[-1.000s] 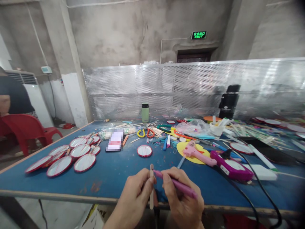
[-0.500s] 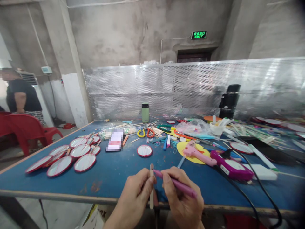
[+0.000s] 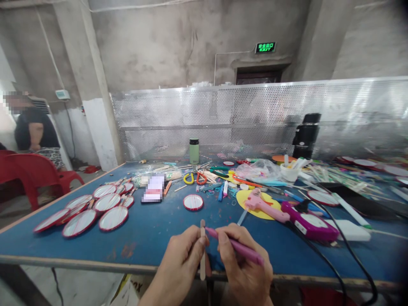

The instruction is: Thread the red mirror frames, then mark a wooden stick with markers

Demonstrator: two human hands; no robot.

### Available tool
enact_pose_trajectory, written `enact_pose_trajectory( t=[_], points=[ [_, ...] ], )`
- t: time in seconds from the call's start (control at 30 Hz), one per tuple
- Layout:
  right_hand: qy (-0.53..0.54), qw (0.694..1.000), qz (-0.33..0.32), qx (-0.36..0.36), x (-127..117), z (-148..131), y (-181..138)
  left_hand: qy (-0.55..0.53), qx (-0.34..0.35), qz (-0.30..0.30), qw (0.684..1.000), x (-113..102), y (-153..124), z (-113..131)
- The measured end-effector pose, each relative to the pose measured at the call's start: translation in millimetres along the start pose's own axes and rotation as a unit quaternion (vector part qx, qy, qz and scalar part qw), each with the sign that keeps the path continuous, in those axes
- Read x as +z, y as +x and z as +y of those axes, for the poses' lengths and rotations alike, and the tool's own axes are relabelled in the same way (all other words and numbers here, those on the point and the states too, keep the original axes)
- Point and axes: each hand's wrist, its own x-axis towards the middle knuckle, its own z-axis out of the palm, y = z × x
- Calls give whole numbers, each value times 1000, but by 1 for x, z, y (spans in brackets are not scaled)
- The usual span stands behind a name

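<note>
Between the thumb and fingers of my left hand (image 3: 183, 255), a wooden craft stick (image 3: 203, 265) stands nearly upright near the table's front edge. My right hand (image 3: 245, 263) is closed on a pink-purple marker pen (image 3: 244, 250). The pen's tip meets the stick, or comes very close to it, near the upper end. Just beyond my hands lies a round white disc with a red rim (image 3: 193, 202). A pink glue gun (image 3: 266, 205) rests on a yellow disc (image 3: 244, 199) to the right.
Several red-rimmed discs (image 3: 114, 217) are piled at the left, near a phone (image 3: 153, 188). Scissors (image 3: 200, 177), sticks and pens clutter the back. A green bottle (image 3: 194, 151) stands before the perforated metal screen (image 3: 204, 114). Black cables (image 3: 321, 259) trail at the right.
The person at the far left has shifted slightly to the right. My hands, the stick and the pen look nearly the same.
</note>
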Motion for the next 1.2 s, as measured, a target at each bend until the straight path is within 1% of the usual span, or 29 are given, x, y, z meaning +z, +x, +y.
enact_pose_trajectory(
  t=[0.13,0.27,0.47,0.7,0.87,1.1,1.2],
  points=[
    [7,1000,11,3,0,1,-3,-7,4,-1,1000,0,0,-1],
    [3,1000,8,20,0,2,-5,-7,10,-3,1000,-1,0,-1],
    [-6,1000,-16,5,-1,4,-4,-10,9,-14,1000,0,1,-1],
    [20,999,15,31,2,5,-7,7,14,-19,1000,-2,3,-3],
    [34,999,14,27,2,4,-7,-15,3,-21,1000,-1,2,-7],
    [64,994,49,73,1,4,-11,-53,-18,-25,998,-1,-4,-2],
    [63,995,52,64,2,6,-11,-74,-32,17,997,1,-9,0]
  ],
)
